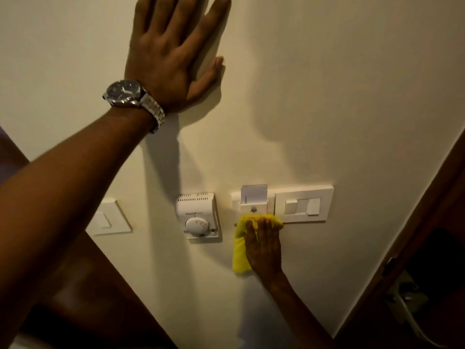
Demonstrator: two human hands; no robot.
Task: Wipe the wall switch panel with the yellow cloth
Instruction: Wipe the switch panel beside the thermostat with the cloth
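The white wall switch panel (304, 204) is on the cream wall at the lower right, with a key-card holder (253, 199) joined to its left end. My right hand (264, 245) presses the yellow cloth (240, 244) flat against the wall at the card holder's bottom edge, fingertips near the panel's lower left corner. The cloth hangs down to the left of the hand. My left hand (173, 51) lies flat on the wall high above, fingers spread, with a metal watch (133, 96) on the wrist.
A white thermostat with a round dial (198, 216) is mounted left of the card holder. Further left is a single white switch plate (110, 217). A dark wooden door frame (415, 217) runs along the right, and dark wood (83, 285) fills the lower left.
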